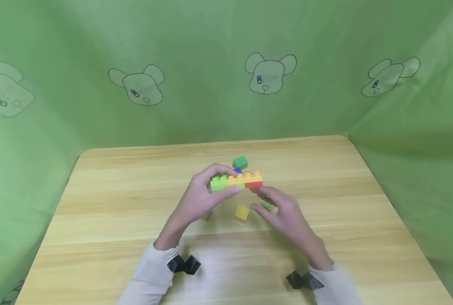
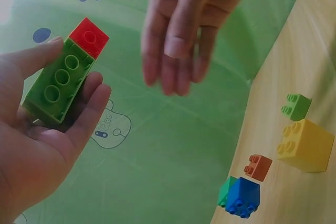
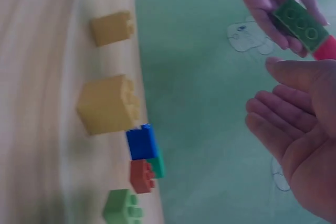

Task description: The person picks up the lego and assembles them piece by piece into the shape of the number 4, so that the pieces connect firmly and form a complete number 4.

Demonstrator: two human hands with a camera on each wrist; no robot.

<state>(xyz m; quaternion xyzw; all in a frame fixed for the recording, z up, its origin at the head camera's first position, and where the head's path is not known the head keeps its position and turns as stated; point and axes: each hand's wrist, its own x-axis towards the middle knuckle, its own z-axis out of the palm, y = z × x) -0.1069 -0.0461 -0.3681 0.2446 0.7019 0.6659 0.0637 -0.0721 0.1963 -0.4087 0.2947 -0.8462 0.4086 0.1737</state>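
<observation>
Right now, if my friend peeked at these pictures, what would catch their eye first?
Probably the joined green, yellow and red bricks, held up by the left hand above the wooden table. Next might be a yellow block on the table, near the right hand in the head view. Behind everything, round-eared animal heads are drawn on the green cloth.

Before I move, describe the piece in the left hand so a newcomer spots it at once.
Find the wooden table, then the left hand above it. It grips a long block bar: lime green, with yellow on top and red at one end. Unlike the loose single-colour blocks on the table, it joins several colours and is held up.
</observation>
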